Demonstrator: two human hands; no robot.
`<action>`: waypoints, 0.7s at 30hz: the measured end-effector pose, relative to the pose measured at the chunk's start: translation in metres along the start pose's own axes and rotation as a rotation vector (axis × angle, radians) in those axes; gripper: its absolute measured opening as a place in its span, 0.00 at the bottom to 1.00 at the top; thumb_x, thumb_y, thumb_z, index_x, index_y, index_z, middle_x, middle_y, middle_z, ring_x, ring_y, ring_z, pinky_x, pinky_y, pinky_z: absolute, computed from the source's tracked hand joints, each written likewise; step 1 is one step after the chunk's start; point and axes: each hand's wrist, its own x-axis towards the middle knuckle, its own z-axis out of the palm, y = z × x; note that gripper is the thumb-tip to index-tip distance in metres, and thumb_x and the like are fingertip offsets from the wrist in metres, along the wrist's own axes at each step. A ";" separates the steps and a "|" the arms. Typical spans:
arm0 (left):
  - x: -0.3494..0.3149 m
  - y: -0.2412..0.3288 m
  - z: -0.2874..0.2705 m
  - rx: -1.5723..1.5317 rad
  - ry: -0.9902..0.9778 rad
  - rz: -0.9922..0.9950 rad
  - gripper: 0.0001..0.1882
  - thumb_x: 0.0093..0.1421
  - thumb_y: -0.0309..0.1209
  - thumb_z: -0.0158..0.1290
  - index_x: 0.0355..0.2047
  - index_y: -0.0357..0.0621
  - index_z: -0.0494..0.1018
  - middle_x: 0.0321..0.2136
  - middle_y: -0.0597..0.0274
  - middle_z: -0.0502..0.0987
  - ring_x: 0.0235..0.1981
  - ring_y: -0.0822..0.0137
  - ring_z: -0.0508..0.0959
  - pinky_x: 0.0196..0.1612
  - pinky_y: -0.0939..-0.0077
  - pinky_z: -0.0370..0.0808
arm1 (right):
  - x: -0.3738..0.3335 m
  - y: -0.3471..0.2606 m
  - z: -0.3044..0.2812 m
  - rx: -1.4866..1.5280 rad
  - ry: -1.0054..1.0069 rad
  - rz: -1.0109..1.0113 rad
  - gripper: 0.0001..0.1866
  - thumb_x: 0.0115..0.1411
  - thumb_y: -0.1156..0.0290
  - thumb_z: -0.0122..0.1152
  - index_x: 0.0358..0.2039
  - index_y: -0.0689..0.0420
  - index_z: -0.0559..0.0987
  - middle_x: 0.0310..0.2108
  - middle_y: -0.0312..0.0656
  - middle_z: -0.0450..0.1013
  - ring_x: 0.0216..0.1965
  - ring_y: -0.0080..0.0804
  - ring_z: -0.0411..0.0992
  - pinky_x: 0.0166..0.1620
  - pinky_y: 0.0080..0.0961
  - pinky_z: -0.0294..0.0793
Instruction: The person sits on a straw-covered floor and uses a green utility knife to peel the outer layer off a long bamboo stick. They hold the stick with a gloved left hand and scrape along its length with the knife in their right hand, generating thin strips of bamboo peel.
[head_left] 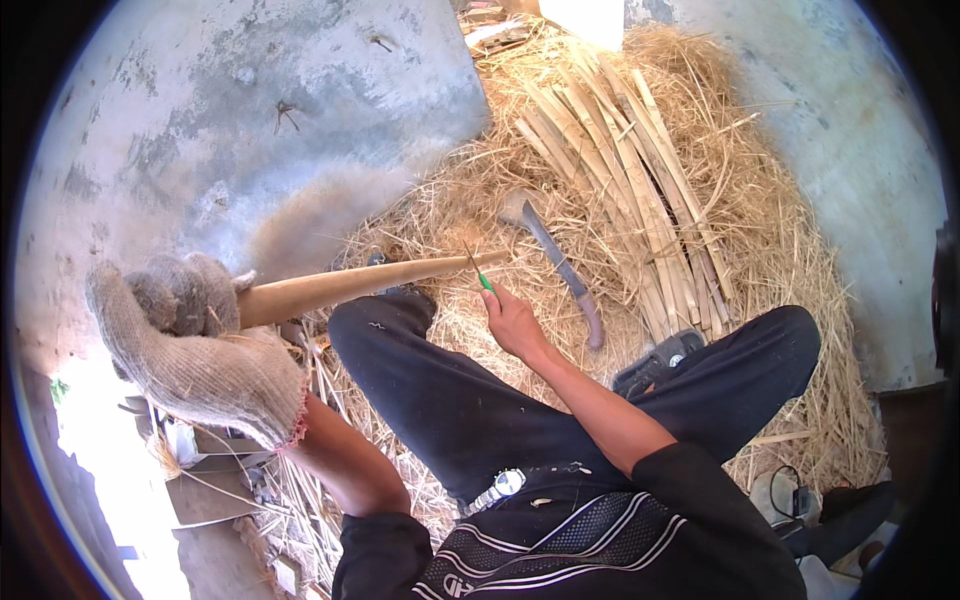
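My left hand (200, 345), in a thick knitted glove, is wrapped round the thick end of a long pale wooden or bamboo piece (360, 288). The piece reaches across above my knee and narrows toward its far end. Bare, my right hand (518, 325) grips a small knife (486, 282) with a green handle. Its thin blade points up and touches or crosses the narrow end of the piece; I cannot tell which. Just beyond my right hand, a hooked chopping knife (556, 258) lies on the shavings with its brownish handle toward me.
A bundle of split strips (640, 180) lies on the heap of straw-like shavings (790, 230) ahead to the right. Worn blue-grey walls (330, 90) close in on both sides. My crossed legs (450, 365) fill the near middle, with a watch (508, 483) at my lap.
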 end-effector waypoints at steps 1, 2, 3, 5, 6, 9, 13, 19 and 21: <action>0.003 -0.002 0.003 0.026 0.043 0.016 0.21 0.63 0.38 0.48 0.14 0.53 0.57 0.11 0.73 0.56 0.10 0.76 0.59 0.18 0.78 0.66 | 0.003 0.004 0.003 0.035 0.036 -0.066 0.19 0.68 0.59 0.42 0.47 0.61 0.72 0.21 0.60 0.72 0.25 0.60 0.73 0.33 0.48 0.71; 0.003 -0.005 -0.001 0.085 0.089 0.025 0.21 0.63 0.38 0.48 0.14 0.54 0.57 0.11 0.73 0.55 0.10 0.76 0.59 0.18 0.78 0.65 | -0.006 -0.014 0.000 0.068 -0.053 -0.035 0.20 0.68 0.58 0.42 0.47 0.61 0.72 0.21 0.60 0.72 0.26 0.60 0.73 0.34 0.48 0.71; 0.003 -0.006 -0.006 0.095 0.088 0.018 0.21 0.63 0.38 0.48 0.14 0.53 0.57 0.11 0.73 0.56 0.10 0.76 0.59 0.18 0.78 0.65 | -0.013 -0.044 -0.011 0.098 -0.135 -0.010 0.20 0.68 0.58 0.42 0.47 0.61 0.73 0.22 0.61 0.72 0.27 0.61 0.73 0.34 0.48 0.71; 0.006 -0.007 -0.004 0.067 0.079 0.020 0.21 0.63 0.38 0.49 0.14 0.53 0.57 0.11 0.73 0.56 0.10 0.76 0.59 0.18 0.79 0.66 | -0.010 -0.056 -0.012 0.156 -0.126 -0.109 0.22 0.68 0.56 0.40 0.49 0.60 0.72 0.24 0.61 0.73 0.28 0.63 0.73 0.34 0.48 0.71; 0.003 -0.006 0.001 0.040 0.056 0.001 0.21 0.63 0.37 0.49 0.14 0.53 0.57 0.11 0.72 0.57 0.10 0.76 0.60 0.18 0.78 0.66 | 0.000 -0.024 0.001 0.089 -0.033 -0.059 0.22 0.68 0.56 0.40 0.48 0.60 0.73 0.24 0.61 0.73 0.28 0.63 0.73 0.34 0.48 0.71; -0.003 0.001 0.010 0.038 0.072 0.007 0.21 0.62 0.37 0.49 0.14 0.53 0.57 0.12 0.71 0.59 0.10 0.75 0.60 0.18 0.78 0.67 | 0.022 0.034 0.009 -0.177 0.045 0.002 0.21 0.68 0.56 0.39 0.44 0.60 0.73 0.23 0.59 0.74 0.26 0.61 0.72 0.32 0.47 0.71; -0.004 -0.004 0.003 0.160 0.224 0.079 0.21 0.62 0.38 0.49 0.14 0.53 0.58 0.11 0.71 0.60 0.10 0.76 0.61 0.18 0.78 0.69 | 0.010 -0.011 0.005 0.058 -0.094 -0.013 0.21 0.69 0.55 0.39 0.41 0.61 0.74 0.21 0.57 0.73 0.25 0.57 0.72 0.31 0.49 0.70; -0.006 0.001 -0.004 0.088 0.058 0.074 0.22 0.64 0.36 0.46 0.12 0.55 0.56 0.09 0.73 0.55 0.09 0.78 0.56 0.17 0.80 0.63 | 0.037 0.049 0.019 -0.165 -0.022 0.054 0.19 0.68 0.58 0.41 0.47 0.57 0.73 0.26 0.61 0.74 0.30 0.60 0.74 0.36 0.50 0.73; -0.005 -0.001 -0.005 0.108 0.113 0.085 0.23 0.65 0.36 0.46 0.12 0.56 0.54 0.09 0.74 0.53 0.09 0.78 0.53 0.16 0.80 0.60 | 0.034 0.031 0.015 -0.239 -0.101 0.082 0.20 0.68 0.56 0.39 0.49 0.56 0.72 0.28 0.62 0.74 0.32 0.61 0.74 0.39 0.50 0.74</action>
